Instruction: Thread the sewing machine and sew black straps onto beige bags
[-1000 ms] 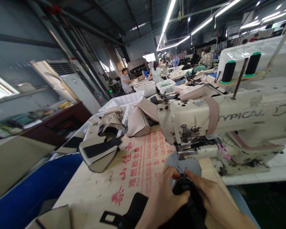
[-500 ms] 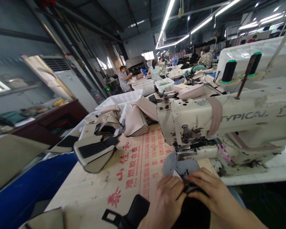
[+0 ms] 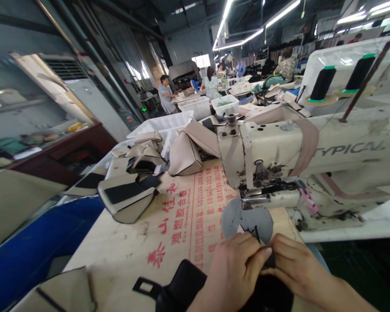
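Observation:
My left hand (image 3: 232, 266) and my right hand (image 3: 292, 262) are close together at the front, both closed with fingertips pinching the edge of a black sewn piece (image 3: 273, 290). The piece hangs below my fingers, and its lower part runs out of view. A pale pointed corner and a dark thread show just beyond my left fingers. Past them lies a grey rounded plate (image 3: 232, 219) beneath the needle area of the sewing machine (image 3: 269, 149). By my left wrist rests a black buckle-like part (image 3: 185, 281) with a rectangular slot at its end.
Beige and black sewn covers (image 3: 130, 201) lie on the printed plywood tabletop (image 3: 126, 255). More covers fill white bins (image 3: 185, 119) behind. Two black thread spools (image 3: 323, 84) stand on the machine. A blue sheet (image 3: 52, 247) hangs at left. Several people work farther back.
My left thumb has stretched right toward my right fingers, and both hands have shifted slightly right. The black piece stays pinched. The view has tilted, so the machine appears farther right.

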A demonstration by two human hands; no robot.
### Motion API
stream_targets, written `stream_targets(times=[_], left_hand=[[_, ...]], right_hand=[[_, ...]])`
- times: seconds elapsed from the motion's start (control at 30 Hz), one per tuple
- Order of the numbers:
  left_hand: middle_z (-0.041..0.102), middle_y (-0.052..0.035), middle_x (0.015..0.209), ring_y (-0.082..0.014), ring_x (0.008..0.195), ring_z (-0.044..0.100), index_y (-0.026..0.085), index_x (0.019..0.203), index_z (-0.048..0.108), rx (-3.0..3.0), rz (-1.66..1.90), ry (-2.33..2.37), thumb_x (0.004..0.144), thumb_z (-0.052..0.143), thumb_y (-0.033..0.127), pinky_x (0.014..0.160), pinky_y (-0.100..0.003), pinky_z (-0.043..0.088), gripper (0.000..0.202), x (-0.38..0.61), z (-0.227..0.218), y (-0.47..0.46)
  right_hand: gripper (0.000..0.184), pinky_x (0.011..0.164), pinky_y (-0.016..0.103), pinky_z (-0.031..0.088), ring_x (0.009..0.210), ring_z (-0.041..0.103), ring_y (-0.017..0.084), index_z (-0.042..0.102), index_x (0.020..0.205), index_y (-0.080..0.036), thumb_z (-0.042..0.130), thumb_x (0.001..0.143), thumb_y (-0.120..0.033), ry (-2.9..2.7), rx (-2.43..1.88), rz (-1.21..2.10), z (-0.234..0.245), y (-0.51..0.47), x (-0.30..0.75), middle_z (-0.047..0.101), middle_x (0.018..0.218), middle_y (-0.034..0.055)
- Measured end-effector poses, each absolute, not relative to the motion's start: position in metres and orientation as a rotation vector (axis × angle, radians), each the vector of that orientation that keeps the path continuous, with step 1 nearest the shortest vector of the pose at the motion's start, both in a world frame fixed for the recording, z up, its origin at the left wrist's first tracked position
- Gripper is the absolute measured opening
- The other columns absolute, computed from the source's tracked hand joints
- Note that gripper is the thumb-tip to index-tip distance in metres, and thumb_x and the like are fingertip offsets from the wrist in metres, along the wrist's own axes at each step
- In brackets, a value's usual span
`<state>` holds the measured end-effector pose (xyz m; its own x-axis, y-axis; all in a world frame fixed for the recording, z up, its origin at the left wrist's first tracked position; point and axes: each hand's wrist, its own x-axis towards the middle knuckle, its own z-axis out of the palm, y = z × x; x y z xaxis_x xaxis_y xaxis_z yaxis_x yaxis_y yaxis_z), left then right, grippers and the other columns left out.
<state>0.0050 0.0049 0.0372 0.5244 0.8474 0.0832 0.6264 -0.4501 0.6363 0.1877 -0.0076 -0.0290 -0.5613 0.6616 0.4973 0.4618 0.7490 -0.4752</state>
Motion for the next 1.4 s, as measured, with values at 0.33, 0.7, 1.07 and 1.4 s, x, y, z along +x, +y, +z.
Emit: stream_targets(times=[0.33, 0.7, 1.07, 1.4], left_hand=[[0.025, 0.0052, 0.056, -0.0083, 0.054, 0.027, 0.017, 0.055, 0.035, 1.696, 0.392, 1.207, 0.085, 0.037, 0.043, 0.048, -0.025, 0.019, 0.039, 0.011, 0.021, 0.024], [0.027, 0.0056, 0.055, -0.0085, 0.053, 0.026, 0.016, 0.055, 0.041, 1.509, 0.491, 1.195, 0.081, 0.042, 0.044, 0.048, -0.025, 0.02, 0.038, 0.013, 0.013, 0.032], [0.062, -0.0046, 0.095, -0.0166, 0.089, 0.057, 0.022, 0.11, 0.057, 2.27, 0.773, 1.313, 0.088, 0.042, 0.02, 0.078, -0.03, 0.048, 0.026, -0.001, 0.025, -0.01], [0.059, -0.0046, 0.093, -0.0167, 0.089, 0.055, 0.019, 0.102, 0.053, 2.417, 0.771, 1.27, 0.09, 0.037, 0.016, 0.078, -0.031, 0.049, 0.021, -0.018, 0.02, 0.015]], right_hand=[[0.025, 0.07, 0.026, 0.041, 0.08, 0.051, 0.014, 0.055, 0.068, -0.018, 0.052, 0.087, -0.034, -2.225, -0.901, 0.85, 0.0, 0.008, 0.195, 0.055, 0.079, -0.0004], [0.012, 0.078, 0.026, 0.042, 0.087, 0.052, 0.013, 0.054, 0.101, -0.022, 0.049, 0.089, -0.022, -2.14, -0.882, 0.572, -0.008, 0.004, 0.194, 0.058, 0.092, 0.0015], [0.007, 0.066, 0.028, 0.042, 0.073, 0.053, 0.014, 0.055, 0.089, -0.017, 0.048, 0.089, -0.018, -2.003, -0.92, 0.374, -0.02, 0.009, 0.186, 0.059, 0.077, 0.0029], [0.014, 0.072, 0.029, 0.047, 0.081, 0.057, 0.016, 0.06, 0.091, -0.019, 0.05, 0.088, -0.029, -2.018, -0.963, 0.568, -0.003, 0.024, 0.167, 0.062, 0.086, 0.0034]])
